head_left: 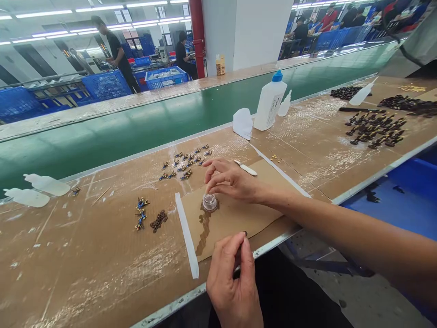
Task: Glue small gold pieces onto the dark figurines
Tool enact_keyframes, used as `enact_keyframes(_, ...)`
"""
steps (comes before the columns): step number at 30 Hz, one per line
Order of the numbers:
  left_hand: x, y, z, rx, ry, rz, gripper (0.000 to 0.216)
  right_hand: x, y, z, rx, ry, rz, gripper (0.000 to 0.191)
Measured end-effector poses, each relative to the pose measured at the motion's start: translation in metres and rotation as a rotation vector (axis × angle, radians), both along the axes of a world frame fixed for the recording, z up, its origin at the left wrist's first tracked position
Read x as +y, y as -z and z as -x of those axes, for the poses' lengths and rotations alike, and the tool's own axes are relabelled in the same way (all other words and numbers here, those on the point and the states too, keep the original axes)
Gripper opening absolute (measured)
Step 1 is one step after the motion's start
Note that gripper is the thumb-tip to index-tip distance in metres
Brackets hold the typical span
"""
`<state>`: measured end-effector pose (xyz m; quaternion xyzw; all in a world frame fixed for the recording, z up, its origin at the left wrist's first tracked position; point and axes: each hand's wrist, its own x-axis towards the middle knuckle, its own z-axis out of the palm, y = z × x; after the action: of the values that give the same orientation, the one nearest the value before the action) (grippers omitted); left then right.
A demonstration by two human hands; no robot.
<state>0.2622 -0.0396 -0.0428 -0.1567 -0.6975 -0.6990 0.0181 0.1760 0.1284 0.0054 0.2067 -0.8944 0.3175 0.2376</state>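
My left hand (pixel 234 278), at the table's front edge, pinches a small dark piece (pixel 245 233) between thumb and forefinger. My right hand (pixel 230 180) hovers just over a small clear cup (pixel 209 201) with its fingertips drawn together; whatever they hold is too small to make out. The cup stands on a cardboard sheet (pixel 246 214), with a wet brown stain (pixel 204 234) running down from it. Beyond the right hand lies a white plastic tool (pixel 246 168). Left of the sheet are little brown rings (pixel 159 221) and a few blue-and-gold figures (pixel 140 213).
More small figures (pixel 186 161) lie behind the sheet. A large white bottle (pixel 271 102) with a blue cap stands at the back, near folded paper (pixel 242 124). Squeeze bottles (pixel 46 184) lie at left. Dark figures (pixel 375 130) cluster at right. A green conveyor belt (pixel 153 136) runs behind.
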Motion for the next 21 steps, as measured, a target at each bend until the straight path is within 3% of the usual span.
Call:
enact_keyframes(9, -0.006, 0.007, 0.004, 0.03, 0.078, 0.05, 0.019, 0.0, -0.002, 0.0, 0.022, 0.0, -0.094, 0.009)
enact_keyframes(14, -0.004, 0.005, 0.002, -0.032, 0.042, 0.03, 0.015, -0.006, -0.008, 0.0, -0.014, -0.007, -0.083, 0.011)
enact_keyframes(17, 0.001, -0.007, 0.0, -0.24, -0.077, -0.075, 0.017, -0.009, -0.015, -0.005, -0.066, -0.067, 0.041, 0.01)
enact_keyframes(21, 0.003, -0.025, 0.005, -0.498, -0.159, -0.311, 0.022, -0.013, -0.024, -0.025, -0.19, -0.138, 0.477, 0.005)
